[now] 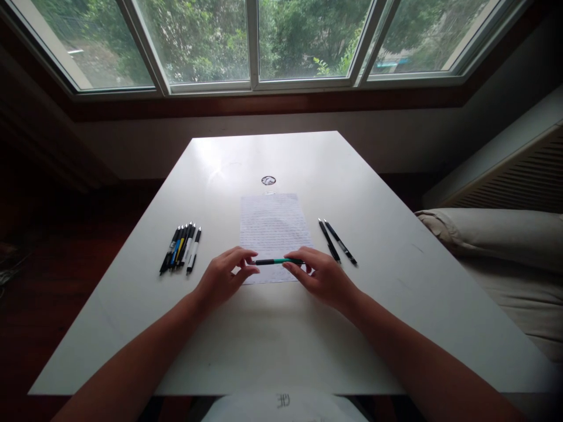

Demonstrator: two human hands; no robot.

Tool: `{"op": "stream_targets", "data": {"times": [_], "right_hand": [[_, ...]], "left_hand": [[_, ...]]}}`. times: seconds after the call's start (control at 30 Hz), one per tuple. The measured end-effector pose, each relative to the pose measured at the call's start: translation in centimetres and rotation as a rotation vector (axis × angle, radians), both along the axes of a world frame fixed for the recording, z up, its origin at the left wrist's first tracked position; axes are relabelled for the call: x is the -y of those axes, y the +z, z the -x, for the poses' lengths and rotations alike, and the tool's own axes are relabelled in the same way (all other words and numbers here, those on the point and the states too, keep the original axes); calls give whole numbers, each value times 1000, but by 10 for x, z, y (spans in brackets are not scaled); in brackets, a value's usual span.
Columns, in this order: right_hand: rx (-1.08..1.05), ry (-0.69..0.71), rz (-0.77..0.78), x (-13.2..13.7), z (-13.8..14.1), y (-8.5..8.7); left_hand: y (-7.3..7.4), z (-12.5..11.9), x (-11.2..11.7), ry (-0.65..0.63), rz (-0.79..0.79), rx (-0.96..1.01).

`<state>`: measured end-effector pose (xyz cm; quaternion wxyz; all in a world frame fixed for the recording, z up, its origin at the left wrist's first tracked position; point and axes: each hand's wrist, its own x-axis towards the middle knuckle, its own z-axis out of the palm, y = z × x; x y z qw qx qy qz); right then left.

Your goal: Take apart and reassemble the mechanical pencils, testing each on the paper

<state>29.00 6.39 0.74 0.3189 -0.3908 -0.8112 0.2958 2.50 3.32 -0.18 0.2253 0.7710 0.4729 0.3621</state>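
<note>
A green and black pen (276,261) lies crosswise just above the near edge of a written sheet of paper (272,225). My left hand (224,276) pinches the pen's left end with thumb and fingers. My right hand (323,276) grips its right end the same way. Both hands hover low over the white table (281,328).
Several pens (182,247) lie side by side to the left of the sheet. Two black pens (336,240) lie to its right. A small round dark object (268,180) sits beyond the sheet. A cushioned seat (492,234) stands off the table's right edge, windows behind.
</note>
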Motion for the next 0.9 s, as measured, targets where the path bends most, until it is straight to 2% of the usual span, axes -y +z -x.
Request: {"op": "stream_targets", "data": {"times": [0.4, 0.73, 0.9], "right_hand": [[-19, -5, 36, -1, 4, -3], [-62, -47, -3, 6, 6, 4], [-45, -43, -17, 5, 5, 3]], "left_hand": [[0, 2, 0, 19, -51, 28], [2, -2, 7, 82, -87, 59], [2, -3, 7, 43, -122, 86]]}}
